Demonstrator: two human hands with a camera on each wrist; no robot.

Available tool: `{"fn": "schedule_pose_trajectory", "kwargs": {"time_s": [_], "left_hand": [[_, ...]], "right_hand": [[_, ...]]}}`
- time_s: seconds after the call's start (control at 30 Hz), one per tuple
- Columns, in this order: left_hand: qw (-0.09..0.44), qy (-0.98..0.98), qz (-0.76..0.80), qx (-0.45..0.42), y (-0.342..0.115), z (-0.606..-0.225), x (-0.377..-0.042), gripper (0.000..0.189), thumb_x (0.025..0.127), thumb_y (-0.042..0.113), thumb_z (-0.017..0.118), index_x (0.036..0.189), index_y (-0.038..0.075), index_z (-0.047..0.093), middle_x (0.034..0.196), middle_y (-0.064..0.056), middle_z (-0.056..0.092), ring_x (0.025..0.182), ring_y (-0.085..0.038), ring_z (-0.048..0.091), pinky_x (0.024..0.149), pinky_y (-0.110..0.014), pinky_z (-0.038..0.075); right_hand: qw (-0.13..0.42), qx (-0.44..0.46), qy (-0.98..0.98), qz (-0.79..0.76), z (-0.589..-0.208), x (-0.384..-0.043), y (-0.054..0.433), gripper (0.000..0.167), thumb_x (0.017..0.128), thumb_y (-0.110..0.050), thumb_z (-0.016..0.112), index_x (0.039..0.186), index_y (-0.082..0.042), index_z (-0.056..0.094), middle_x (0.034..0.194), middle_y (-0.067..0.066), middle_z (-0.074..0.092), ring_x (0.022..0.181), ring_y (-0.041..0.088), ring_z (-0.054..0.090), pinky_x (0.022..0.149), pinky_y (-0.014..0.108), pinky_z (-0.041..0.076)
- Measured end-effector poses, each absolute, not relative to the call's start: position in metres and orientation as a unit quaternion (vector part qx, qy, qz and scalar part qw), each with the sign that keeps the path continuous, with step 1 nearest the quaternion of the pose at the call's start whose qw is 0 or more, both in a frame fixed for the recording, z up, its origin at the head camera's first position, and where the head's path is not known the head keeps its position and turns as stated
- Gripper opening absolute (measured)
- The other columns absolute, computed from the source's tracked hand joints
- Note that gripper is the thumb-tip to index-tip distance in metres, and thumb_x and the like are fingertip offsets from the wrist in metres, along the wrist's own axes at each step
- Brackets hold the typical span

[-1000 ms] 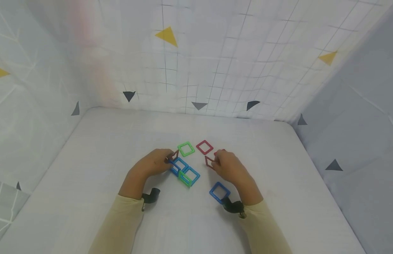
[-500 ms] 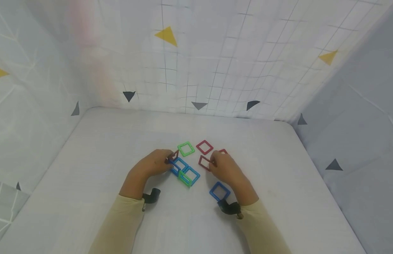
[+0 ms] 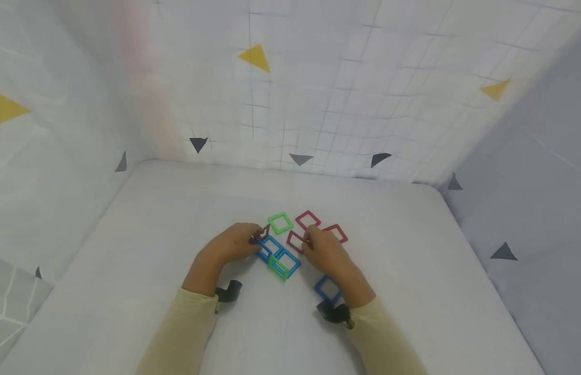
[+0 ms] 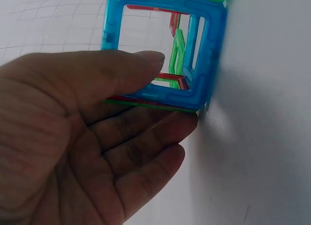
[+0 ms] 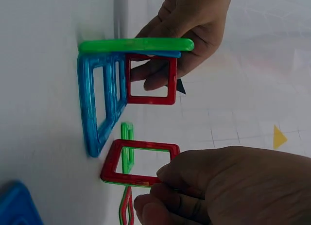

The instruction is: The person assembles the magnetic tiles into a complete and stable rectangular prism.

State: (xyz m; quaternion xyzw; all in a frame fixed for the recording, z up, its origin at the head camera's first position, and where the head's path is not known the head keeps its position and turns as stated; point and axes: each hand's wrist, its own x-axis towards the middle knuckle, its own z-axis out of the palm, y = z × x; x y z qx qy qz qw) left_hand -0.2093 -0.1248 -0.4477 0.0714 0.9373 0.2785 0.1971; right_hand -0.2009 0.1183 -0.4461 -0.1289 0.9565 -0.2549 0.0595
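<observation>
My left hand (image 3: pixel 234 242) grips the far left corner of a small build of square magnetic tiles. In the left wrist view its thumb lies over an upright blue tile (image 4: pixel 214 55), with fingers behind and below. Beside that blue tile stands an upright red tile (image 5: pixel 171 79). Flat blue tiles (image 5: pixel 86 103) form the base, and a green tile (image 5: pixel 136 45) stands along the near side. My right hand (image 3: pixel 328 252) pinches one edge of a red magnetic tile (image 5: pixel 133 179), held tilted just right of the base and apart from it.
Behind the hands lie a loose green tile (image 3: pixel 288 219), a red tile (image 3: pixel 314 216) and another red tile (image 3: pixel 343 233). A dark blue tile (image 3: pixel 317 287) lies near the right wrist, partly behind the black wrist camera (image 3: pixel 333 312). Patterned cloth walls (image 3: pixel 299 104) surround the white table.
My right hand has moved left with the red tile, closer to the blue base, uncovering a red tile behind it. The left hand keeps its grip; the head view has shifted slightly.
</observation>
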Motion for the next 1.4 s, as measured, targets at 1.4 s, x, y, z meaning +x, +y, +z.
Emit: {"fn": "schedule_pose_trajectory", "kwargs": {"time_s": [1.4], "left_hand": [[0.188, 0.937, 0.279, 0.091, -0.126, -0.446, -0.209, 0.048, 0.091, 0.02, 0.07, 0.136, 0.008, 0.059, 0.131, -0.009, 0.064, 0.123, -0.027, 0.059, 0.104, -0.046, 0.048]], "right_hand": [[0.065, -0.156, 0.952, -0.254, -0.446, -0.212, 0.077, 0.011, 0.095, -0.021, 0.068, 0.102, -0.017, 0.06, 0.08, -0.005, 0.061, 0.072, 0.014, 0.058, 0.066, 0.026, 0.052]]}}
